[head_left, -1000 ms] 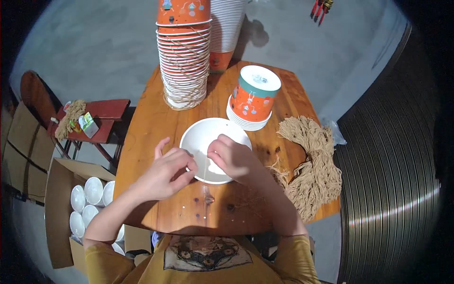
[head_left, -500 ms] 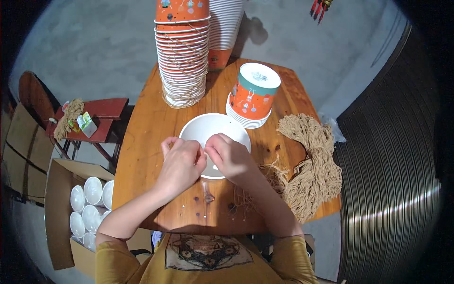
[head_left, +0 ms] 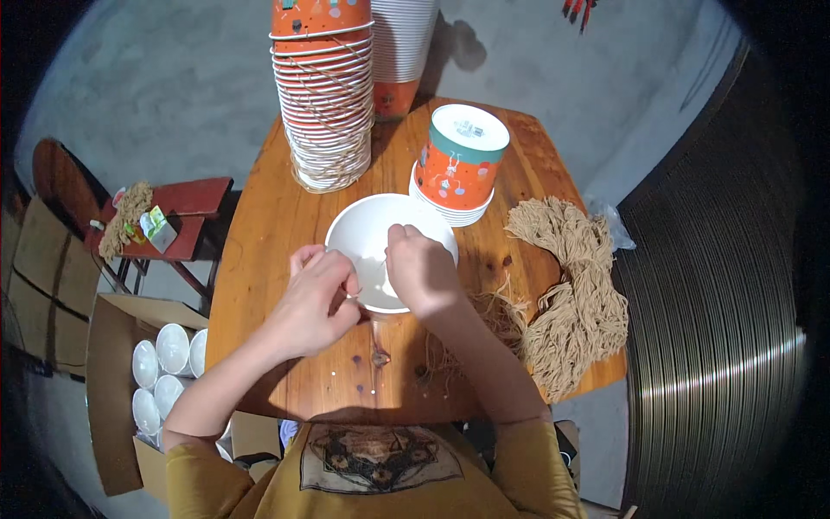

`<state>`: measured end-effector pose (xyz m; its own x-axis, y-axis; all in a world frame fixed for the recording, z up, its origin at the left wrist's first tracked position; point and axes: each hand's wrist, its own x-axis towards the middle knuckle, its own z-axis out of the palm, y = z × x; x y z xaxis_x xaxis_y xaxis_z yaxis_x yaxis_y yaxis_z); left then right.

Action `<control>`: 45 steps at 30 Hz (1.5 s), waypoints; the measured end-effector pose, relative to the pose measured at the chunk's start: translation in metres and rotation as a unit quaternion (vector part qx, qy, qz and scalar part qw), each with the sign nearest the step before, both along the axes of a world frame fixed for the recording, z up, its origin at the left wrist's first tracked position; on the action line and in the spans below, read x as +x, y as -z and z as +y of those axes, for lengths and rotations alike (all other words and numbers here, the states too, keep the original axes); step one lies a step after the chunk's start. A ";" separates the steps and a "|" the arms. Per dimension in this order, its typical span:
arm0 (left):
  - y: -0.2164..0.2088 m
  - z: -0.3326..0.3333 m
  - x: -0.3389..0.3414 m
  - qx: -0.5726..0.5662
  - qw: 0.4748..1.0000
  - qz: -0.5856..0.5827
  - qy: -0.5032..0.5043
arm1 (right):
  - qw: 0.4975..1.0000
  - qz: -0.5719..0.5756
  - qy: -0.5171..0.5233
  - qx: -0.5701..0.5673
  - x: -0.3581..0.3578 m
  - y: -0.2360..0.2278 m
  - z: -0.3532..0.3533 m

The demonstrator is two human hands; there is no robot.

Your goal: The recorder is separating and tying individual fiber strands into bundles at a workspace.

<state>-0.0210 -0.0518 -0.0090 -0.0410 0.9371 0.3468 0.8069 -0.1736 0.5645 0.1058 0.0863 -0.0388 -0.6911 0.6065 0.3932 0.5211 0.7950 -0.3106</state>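
A white-lined paper bucket (head_left: 359,221) stands with its mouth up on the wooden table in front of me. My left hand (head_left: 316,298) is at its near left rim, fingers curled, with a small pale bit at the thumb tip. Over the bucket's right side is my right hand (head_left: 422,268), its fingers pressed together. Whatever either hand grips is too small or hidden to name. Under my right forearm lie loose tan strings (head_left: 493,320), beside a thick hank of tan cord (head_left: 575,285).
A tall stack of orange paper buckets (head_left: 324,104), looped with string, rises at the back left, with another stack (head_left: 402,52) behind. Upturned buckets (head_left: 462,169) stand beyond the bowl-like opening. A cardboard box (head_left: 117,389) of white buckets and a red bench (head_left: 194,203) are left.
My hands have moved apart: the left went left and down to the rim, the right shifted slightly right and up. The view has shifted a little.
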 end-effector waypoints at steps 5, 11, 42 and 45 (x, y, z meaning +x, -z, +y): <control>0.001 -0.005 0.000 0.071 0.992 0.085 0.062 | 1.000 0.002 -0.019 -0.015 0.000 0.003 0.003; 0.000 -0.002 -0.008 0.037 0.974 0.165 0.148 | 1.000 0.002 -0.013 -0.012 -0.001 0.002 0.003; -0.018 0.022 -0.021 0.118 0.989 -0.089 0.029 | 0.829 0.357 -0.089 -0.421 0.090 -0.021 -0.009; -0.022 0.020 0.035 -0.007 0.957 -0.275 0.092 | 0.906 0.321 -0.137 -0.238 0.078 -0.026 -0.014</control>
<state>0.0139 -0.0317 0.0132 -0.0481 0.9501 0.3082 0.3442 -0.2739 0.8981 0.1838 0.0718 -0.0128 -0.5635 0.6528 0.5062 -0.0853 0.5635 -0.8217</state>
